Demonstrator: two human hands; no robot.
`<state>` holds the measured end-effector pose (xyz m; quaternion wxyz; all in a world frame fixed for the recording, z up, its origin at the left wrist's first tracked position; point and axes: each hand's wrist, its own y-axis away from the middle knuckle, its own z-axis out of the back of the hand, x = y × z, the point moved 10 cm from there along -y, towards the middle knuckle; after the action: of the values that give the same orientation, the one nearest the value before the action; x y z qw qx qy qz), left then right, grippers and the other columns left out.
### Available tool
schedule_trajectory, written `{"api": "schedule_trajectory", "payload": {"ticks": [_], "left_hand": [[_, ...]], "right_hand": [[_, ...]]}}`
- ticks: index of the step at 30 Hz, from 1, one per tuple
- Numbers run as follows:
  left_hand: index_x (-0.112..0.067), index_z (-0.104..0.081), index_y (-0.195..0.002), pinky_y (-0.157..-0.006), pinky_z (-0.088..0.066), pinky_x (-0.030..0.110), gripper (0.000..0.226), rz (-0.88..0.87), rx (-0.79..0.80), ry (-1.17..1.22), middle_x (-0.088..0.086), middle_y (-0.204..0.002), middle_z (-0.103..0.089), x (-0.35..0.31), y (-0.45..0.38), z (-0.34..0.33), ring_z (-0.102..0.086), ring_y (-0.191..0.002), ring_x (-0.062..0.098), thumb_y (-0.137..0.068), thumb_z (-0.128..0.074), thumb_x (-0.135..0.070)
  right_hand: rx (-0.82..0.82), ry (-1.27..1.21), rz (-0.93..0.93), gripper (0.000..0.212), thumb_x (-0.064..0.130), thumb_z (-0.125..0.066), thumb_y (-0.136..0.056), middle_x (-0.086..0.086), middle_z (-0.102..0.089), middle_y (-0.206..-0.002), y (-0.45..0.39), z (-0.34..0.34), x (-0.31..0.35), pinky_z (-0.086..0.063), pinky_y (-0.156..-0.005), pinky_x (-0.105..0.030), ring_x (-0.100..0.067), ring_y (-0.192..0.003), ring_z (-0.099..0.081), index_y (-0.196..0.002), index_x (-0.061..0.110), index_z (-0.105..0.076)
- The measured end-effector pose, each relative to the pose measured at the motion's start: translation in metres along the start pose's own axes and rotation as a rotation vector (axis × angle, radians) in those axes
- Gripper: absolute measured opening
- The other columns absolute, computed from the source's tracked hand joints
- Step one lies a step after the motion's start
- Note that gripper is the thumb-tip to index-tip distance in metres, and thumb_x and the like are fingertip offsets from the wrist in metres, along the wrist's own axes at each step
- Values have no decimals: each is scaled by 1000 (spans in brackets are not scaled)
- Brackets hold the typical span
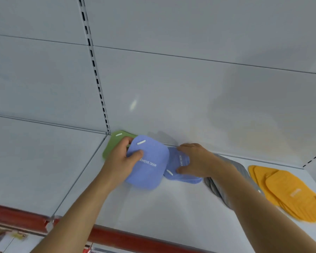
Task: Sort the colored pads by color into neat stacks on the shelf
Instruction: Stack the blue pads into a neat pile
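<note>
My left hand (121, 157) grips a blue pad (150, 168) printed "REMOVE ODOR", thumb on top, lifted slightly over the white shelf (153, 207). Behind it a green pad (111, 143) lies in the shelf's back left corner, partly hidden by my hand. My right hand (195, 159) rests flat on a stack of blue pads (179, 172), fingers spread over its top. A grey stack (219, 187) lies right of that, mostly covered by my right forearm. A fanned stack of orange pads (288, 194) sits at the far right.
The white back panel (171, 79) rises behind the pads, with a slotted upright (97, 79) at the left. A red price strip (135, 238) runs along the shelf's front edge. A neighbouring shelf board (35, 161) lies to the left.
</note>
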<state>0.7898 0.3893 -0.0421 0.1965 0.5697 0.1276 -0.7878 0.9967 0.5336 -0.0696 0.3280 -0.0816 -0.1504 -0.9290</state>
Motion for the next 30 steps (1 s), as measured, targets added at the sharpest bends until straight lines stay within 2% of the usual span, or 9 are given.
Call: {"api": "schedule_trajectory", "payload": {"ticks": [4, 7, 10, 12, 15, 20, 25, 28, 30], "left_hand": [[-29, -62, -114, -74, -47, 28, 19, -2, -4, -28, -9, -106, -70, 1, 3, 2, -67, -99, 14, -95, -65, -28], [-32, -67, -117, -81, -51, 25, 25, -25, -1, -41, -10, -110, -73, 0, 5, 7, -67, -101, 10, -100, -61, -14], [-31, -69, -115, -80, -49, 26, 24, -11, -11, -47, -4, -108, -73, 2, 2, 10, -66, -101, 17, -101, -59, -14], [-28, -68, -113, -79, -46, 29, 17, 1, -21, -35, 7, -109, -70, 5, -2, 9, -63, -97, 23, -102, -58, -18], [-29, -66, -111, -81, -46, 32, 13, 3, -44, 18, 7, -114, -66, 5, -4, 9, -62, -101, 22, -105, -57, -36], [-36, -64, -115, -105, -50, 50, 31, 20, -94, 110, -8, -123, -65, 2, -8, 12, -62, -118, 20, -91, -53, -52], [-30, -72, -115, -98, -51, 43, 24, 60, 1, 335, -18, -106, -75, -14, -8, -16, -69, -109, 17, -108, -51, -19], [-28, -71, -126, -101, -51, 48, 30, 128, 159, 426, 0, -126, -75, -17, -4, -47, -69, -121, 25, -106, -49, -24], [-21, -72, -116, -93, -50, 44, 28, 160, 177, 492, 4, -121, -76, -13, -1, -58, -70, -113, 29, -102, -52, -34]], "right_hand": [[47, -21, 16, 107, 77, -66, -45, 8, -55, -141, -15, 2, -4, -46, -106, -38, -21, -134, -50, -143, 38, -52], [13, 3, -17, 108, 71, -79, -55, 6, -45, -144, -18, 8, -8, -42, -111, -40, -21, -138, -39, -151, 37, -42], [-137, 20, 9, 71, 50, -78, -78, 4, -54, -127, -20, 17, -6, -47, -100, -36, -23, -129, -50, -142, 33, -55], [-210, 18, 51, 23, 38, -70, -89, 1, -57, -104, -15, 24, 0, -51, -86, -37, -28, -109, -61, -109, 27, -72], [-349, -9, 79, 13, 26, -64, -95, -5, -62, -93, 7, 48, 2, -51, -77, -41, -33, -90, -63, -91, 15, -71], [-733, -550, -43, 7, 16, -65, -95, -2, -64, -72, 83, 107, -17, -43, -61, -23, -18, -68, -50, -92, 21, -68], [-666, -1214, -74, 10, 11, -69, -96, -1, -80, -95, 94, 63, -1, -57, -81, -43, -26, -90, -74, -100, 18, -75], [-613, -1266, -153, 9, 11, -70, -95, 3, -80, -90, 80, 27, 13, -56, -73, -33, -16, -82, -72, -98, 18, -75], [-624, -1257, -196, 9, 14, -69, -96, 8, -78, -84, 77, 13, 14, -51, -66, -23, -7, -75, -69, -95, 22, -74]]}}
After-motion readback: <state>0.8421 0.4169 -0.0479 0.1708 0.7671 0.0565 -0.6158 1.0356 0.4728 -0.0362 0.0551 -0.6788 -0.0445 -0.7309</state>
